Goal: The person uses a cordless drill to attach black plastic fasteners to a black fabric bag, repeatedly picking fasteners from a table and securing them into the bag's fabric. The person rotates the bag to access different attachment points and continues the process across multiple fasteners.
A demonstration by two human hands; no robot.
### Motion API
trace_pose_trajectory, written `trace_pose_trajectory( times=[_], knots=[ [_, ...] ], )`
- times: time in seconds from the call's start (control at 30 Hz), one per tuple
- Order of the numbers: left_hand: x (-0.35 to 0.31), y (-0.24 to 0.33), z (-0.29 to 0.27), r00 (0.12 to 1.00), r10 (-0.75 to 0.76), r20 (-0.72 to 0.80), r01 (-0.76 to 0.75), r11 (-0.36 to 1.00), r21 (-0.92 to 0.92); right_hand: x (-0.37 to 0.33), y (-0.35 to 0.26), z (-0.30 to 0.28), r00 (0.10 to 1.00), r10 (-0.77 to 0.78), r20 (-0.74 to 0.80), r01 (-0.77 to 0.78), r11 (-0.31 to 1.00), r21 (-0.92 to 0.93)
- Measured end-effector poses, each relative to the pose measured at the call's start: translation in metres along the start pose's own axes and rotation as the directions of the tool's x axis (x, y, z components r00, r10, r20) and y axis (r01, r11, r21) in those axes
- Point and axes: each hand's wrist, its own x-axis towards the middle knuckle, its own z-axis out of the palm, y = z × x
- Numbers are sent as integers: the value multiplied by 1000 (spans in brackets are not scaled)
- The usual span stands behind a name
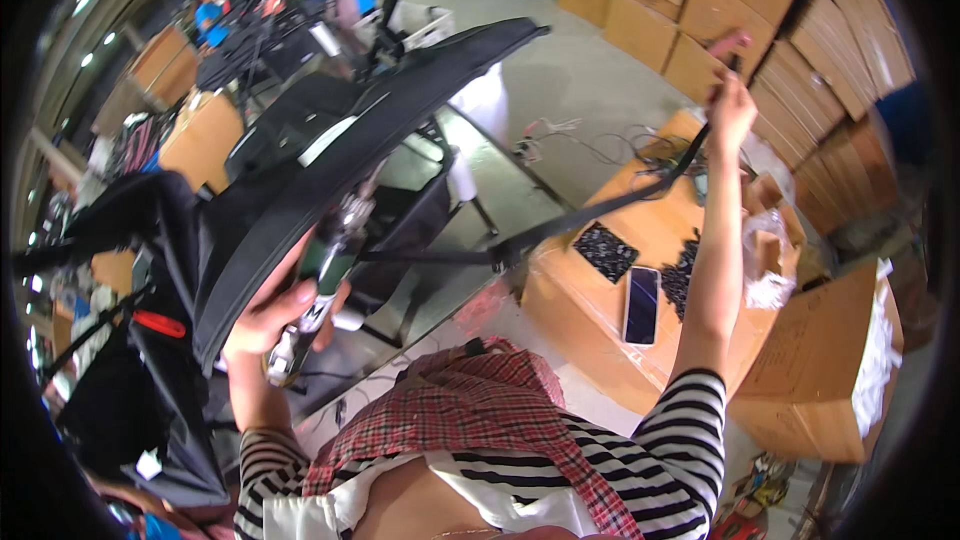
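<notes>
Cardboard boxes (645,30) line the far right of the floor (560,70), and on a nearer carton (570,310) I see a phone (642,306) beside small black parts (606,252). At near left, I have the left hand (275,318) wrapped around a power driver (333,262), just beside black fabric (275,210), while my right hand (732,112), raised at far right, grips a black strap (640,196) slanting left toward a dark bar (430,258).

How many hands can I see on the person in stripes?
2: the left hand holds a dark green and silver tool, and the right hand holds up a black strap. Some fingers are hidden.
</notes>
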Motion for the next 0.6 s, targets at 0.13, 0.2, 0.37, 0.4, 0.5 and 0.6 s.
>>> trace_pose_trajectory(
  times=[0.13,0.2,0.37,0.4,0.5,0.6],
  knots=[
    [5,-3,0,999,47,10,-47,999,-21,-195,-92,140,782,-396,481,553,796,-245],
    [5,0,-1,999,54,5,-54,999,-5,-250,-107,190,679,-529,508,637,769,-50],
    [5,-4,6,990,12,-144,-11,1000,8,-288,-144,231,709,-566,421,606,794,47],
    [4,-3,7,986,3,-169,0,1000,20,-285,-143,231,722,-536,438,597,802,-4],
    [5,-2,3,990,-7,-141,11,1000,29,-271,-131,232,751,-548,370,615,784,-88],
    [6,-4,1,995,2,-103,3,999,48,-267,-124,225,729,-514,453,607,791,-79]
  ],
)
